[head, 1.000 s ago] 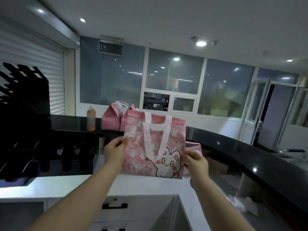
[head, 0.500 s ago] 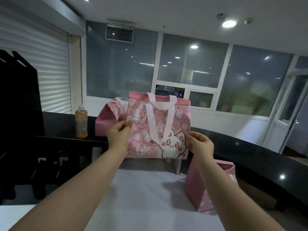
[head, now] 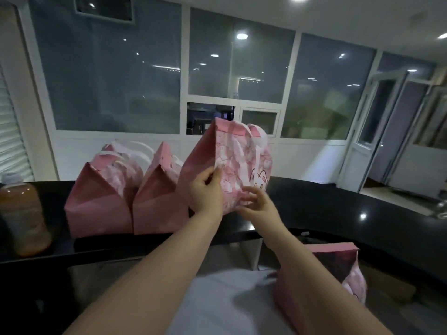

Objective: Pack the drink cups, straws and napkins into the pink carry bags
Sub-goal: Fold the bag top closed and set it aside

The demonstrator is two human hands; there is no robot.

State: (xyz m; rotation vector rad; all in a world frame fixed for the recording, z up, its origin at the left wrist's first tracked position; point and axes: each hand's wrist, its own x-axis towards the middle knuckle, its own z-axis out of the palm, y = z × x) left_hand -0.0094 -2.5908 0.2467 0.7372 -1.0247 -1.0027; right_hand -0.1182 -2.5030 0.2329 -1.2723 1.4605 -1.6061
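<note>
A pink carry bag with a cat print (head: pixel 232 163) is held up over the black counter (head: pixel 338 204), turned so its plain side panel faces left. My left hand (head: pixel 206 192) pinches the bag's near edge. My right hand (head: pixel 257 206) is just below the bag's lower corner with fingers spread and relaxed, barely touching it. Two more pink bags (head: pixel 99 199) (head: pixel 157 199) stand side by side on the counter to the left. Another pink bag (head: pixel 338 269) stands open on the white worktop at lower right. No cups, straws or napkins show.
A bottle of orange-brown drink (head: pixel 23 218) stands on the counter at far left. The white worktop (head: pixel 217 298) lies below the counter, under my arms. Windows and a glass door fill the back wall.
The bag has moved forward and up to the counter beside the two standing bags and turned sideways. My right hand has let go of its edge.
</note>
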